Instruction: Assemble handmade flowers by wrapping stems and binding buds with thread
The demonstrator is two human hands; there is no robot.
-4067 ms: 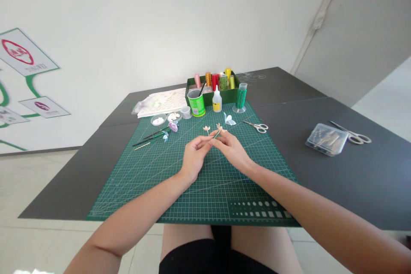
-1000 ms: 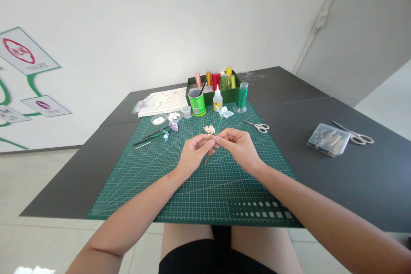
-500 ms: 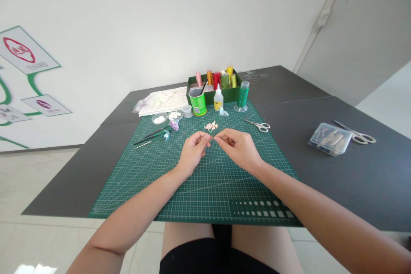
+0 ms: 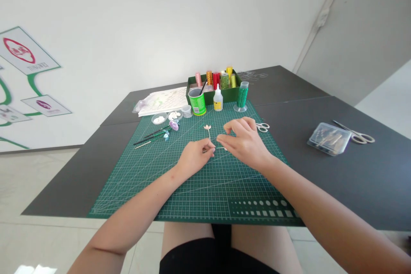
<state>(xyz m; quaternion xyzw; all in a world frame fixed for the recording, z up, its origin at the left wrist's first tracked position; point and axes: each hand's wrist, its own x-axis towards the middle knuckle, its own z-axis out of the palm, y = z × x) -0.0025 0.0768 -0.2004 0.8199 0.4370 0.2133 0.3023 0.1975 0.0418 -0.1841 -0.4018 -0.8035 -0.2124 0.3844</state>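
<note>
My left hand (image 4: pixel 198 153) is closed in a pinch on the thin stem of a small pale flower (image 4: pixel 207 127), which points up and away above the green cutting mat. To the right, my right hand (image 4: pixel 245 141) hovers with its fingers curled in toward the thumb. Just below its fingertips shows a thin pale piece (image 4: pixel 221 148); whether the fingers hold it or a thread is too small to tell. Partly behind that hand lies a pair of scissors (image 4: pixel 263 127), with its white handles showing.
A glue bottle (image 4: pixel 218 99), a green can (image 4: pixel 197 102) and a green thread spool (image 4: pixel 242 96) stand at the mat's back, before a box (image 4: pixel 230 94) of spools. Left lie a purple flower (image 4: pixel 174 125) and petal dishes (image 4: pixel 159 118). A clear case (image 4: pixel 329 138) sits right.
My right hand has lifted and moved right, away from my left, now covering the scissors' blades. The left hand has come slightly nearer me. Less of the flower shows, and the light blue bloom is out of sight.
</note>
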